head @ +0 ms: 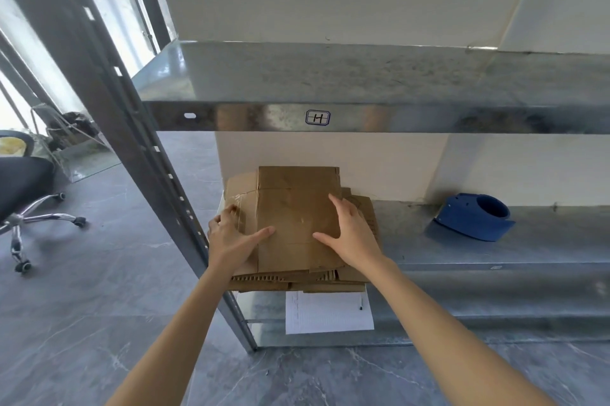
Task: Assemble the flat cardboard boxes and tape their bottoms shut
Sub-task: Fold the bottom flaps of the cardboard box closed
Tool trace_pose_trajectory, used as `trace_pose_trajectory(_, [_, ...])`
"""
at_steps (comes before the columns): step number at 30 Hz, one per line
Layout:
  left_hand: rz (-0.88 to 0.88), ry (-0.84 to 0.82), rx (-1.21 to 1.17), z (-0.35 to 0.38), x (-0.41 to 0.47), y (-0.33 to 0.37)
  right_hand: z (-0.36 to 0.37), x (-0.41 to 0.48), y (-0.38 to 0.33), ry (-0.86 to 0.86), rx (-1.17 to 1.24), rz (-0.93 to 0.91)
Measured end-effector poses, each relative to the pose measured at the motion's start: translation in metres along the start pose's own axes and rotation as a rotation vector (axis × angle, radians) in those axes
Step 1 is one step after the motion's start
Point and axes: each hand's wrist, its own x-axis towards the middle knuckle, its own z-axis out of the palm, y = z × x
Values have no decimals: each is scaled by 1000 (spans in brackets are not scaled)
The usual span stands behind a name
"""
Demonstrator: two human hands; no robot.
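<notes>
Brown flat box (pixel 296 207) w/ creases, atop stack (pixel 264 283)

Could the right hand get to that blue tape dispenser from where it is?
Probably yes. The right hand lies flat on the cardboard, holding nothing, and the dispenser sits further right on the same shelf with nothing between.

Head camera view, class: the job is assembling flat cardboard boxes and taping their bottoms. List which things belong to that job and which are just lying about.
Belongs to the job:
stack of flat cardboard boxes
top flat box
left hand and right hand, both touching it
blue tape dispenser, apparently

Just lying about:
office chair
sheet of paper
pen
</notes>
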Motion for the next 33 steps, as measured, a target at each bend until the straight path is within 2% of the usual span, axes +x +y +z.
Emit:
trace_pose_trajectory(6, [185, 4, -109, -12, -23, 30, -31, -18, -4, 141, 118, -38])
trace_pose_trajectory(12, [434, -28, -123, 9, -50, 67, -69, -40, 17, 329, 303, 0])
trace_pose_trajectory(19, [603, -184, -175, 70, -67, 109, -104, -56, 80, 414, 308, 76])
trace_pose_trajectory(26, [640, -223, -202, 146, -81, 147, -145, -59, 166, 432, 315, 92])
trace_pose_trajectory(33, [557, -158, -167, 222, -98, 168, -185, -51, 243, 299, 312, 74])
